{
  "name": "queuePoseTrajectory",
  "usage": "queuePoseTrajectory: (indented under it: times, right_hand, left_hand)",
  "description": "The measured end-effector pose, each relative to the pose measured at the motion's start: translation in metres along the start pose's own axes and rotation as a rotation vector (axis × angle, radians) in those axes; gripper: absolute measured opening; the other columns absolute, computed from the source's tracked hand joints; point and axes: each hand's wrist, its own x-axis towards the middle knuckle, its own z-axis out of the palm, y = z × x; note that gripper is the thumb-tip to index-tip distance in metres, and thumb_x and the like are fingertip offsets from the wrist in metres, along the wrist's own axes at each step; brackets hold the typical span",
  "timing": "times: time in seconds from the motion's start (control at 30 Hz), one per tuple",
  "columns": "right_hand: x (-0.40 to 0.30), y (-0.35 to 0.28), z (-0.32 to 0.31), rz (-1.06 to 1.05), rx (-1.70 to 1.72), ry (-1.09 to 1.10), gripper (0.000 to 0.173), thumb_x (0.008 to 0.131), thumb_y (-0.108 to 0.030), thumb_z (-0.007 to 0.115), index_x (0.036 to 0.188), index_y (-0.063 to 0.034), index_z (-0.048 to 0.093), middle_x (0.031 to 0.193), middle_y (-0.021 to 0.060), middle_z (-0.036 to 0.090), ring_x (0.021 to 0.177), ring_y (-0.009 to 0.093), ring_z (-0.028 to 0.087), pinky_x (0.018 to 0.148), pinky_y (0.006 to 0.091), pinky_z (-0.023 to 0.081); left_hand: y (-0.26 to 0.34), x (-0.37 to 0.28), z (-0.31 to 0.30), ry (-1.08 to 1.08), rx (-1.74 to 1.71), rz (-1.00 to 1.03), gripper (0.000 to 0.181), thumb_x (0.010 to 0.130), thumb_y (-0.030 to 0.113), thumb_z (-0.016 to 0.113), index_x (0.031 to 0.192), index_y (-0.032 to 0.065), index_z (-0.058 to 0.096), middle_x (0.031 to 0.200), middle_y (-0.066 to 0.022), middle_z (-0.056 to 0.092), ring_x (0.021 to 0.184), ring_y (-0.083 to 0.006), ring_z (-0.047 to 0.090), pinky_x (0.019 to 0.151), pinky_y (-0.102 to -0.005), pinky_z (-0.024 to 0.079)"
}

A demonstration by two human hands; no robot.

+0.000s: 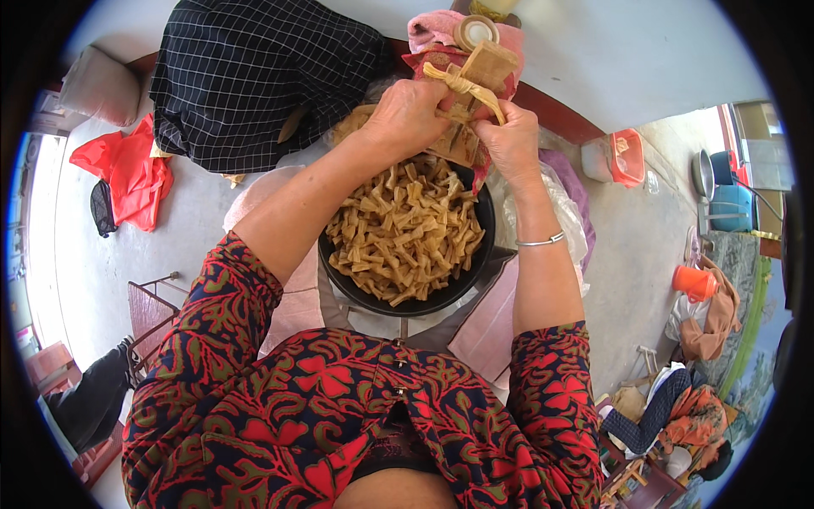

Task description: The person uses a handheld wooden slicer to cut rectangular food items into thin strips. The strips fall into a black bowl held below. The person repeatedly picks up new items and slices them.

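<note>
Between both hands, beyond the bowl, a pale yellow twisted strip is stretched in front of a wooden block. My left hand pinches it from the left; its fingertips are partly hidden. My right hand, with a silver bangle on the wrist, grips the strip's right end, which loops over the fingers. Below the hands a round black bowl holds a heap of knotted, yellow-brown pieces of the same look. Red patterned cloth lies about the block.
A black checked cloth covers something at the upper left. Pink towelling and a tape roll lie behind the block. White plastic and purple cloth sit to the right. Another person is at the lower right.
</note>
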Motion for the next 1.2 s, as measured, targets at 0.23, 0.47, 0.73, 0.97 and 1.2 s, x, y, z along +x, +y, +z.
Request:
queuePoseTrajectory:
  times: [0.23,0.47,0.73,0.97,1.2]
  right_hand:
    - [-0.005,0.006,-0.017,-0.016,-0.139,-0.048,0.013,0.069,-0.008,0.065,0.075,0.0027,0.061,0.061,-0.0046,0.052,0.057,0.005,0.043,0.053,0.0238,0.039]
    - [-0.026,-0.029,-0.037,0.057,0.471,-0.286,0.021,0.079,-0.019,0.061,0.081,0.0019,0.060,0.063,-0.0011,0.052,0.054,0.003,0.038,0.048,0.0185,0.030]
    - [-0.034,-0.044,-0.039,0.021,0.459,-0.445,0.018,0.082,-0.017,0.056,0.080,0.0005,0.059,0.057,-0.0010,0.048,0.048,0.003,0.037,0.044,0.0186,0.029]
    - [-0.036,-0.045,-0.041,0.039,0.491,-0.572,0.022,0.083,-0.020,0.058,0.088,0.0014,0.059,0.057,0.0003,0.050,0.045,0.003,0.040,0.042,0.0178,0.031]
    - [-0.040,-0.059,-0.037,0.041,1.283,-0.610,0.044,0.084,-0.013,0.045,0.123,0.0079,0.043,0.083,0.0197,0.058,0.061,0.017,0.055,0.063,0.0253,0.046]
  left_hand:
    - [0.003,-0.005,-0.017,-0.153,0.124,-0.045,0.027,0.062,0.024,0.071,0.069,0.0014,0.058,0.067,-0.0133,0.060,0.064,-0.0280,0.060,0.059,-0.0334,0.047]
    - [0.022,-0.015,-0.051,-0.263,0.126,-0.032,0.055,0.060,0.057,0.072,0.055,0.0038,0.057,0.056,-0.0079,0.056,0.056,-0.0216,0.057,0.053,-0.0316,0.045]
    - [0.023,-0.023,-0.041,-0.068,-0.835,-0.113,0.057,0.059,0.019,0.081,0.106,0.0055,0.053,0.101,-0.0085,0.054,0.083,-0.0216,0.059,0.073,-0.0334,0.051]
    - [0.039,-0.025,-0.050,0.097,0.093,0.588,0.043,0.063,0.012,0.074,0.104,0.0099,0.060,0.107,-0.0070,0.057,0.101,-0.0278,0.053,0.089,-0.0422,0.039]
    - [0.039,-0.035,-0.042,-0.242,-0.499,0.051,0.015,0.088,0.018,0.056,0.084,0.0038,0.058,0.065,-0.0022,0.055,0.058,-0.0097,0.052,0.054,-0.0220,0.042]
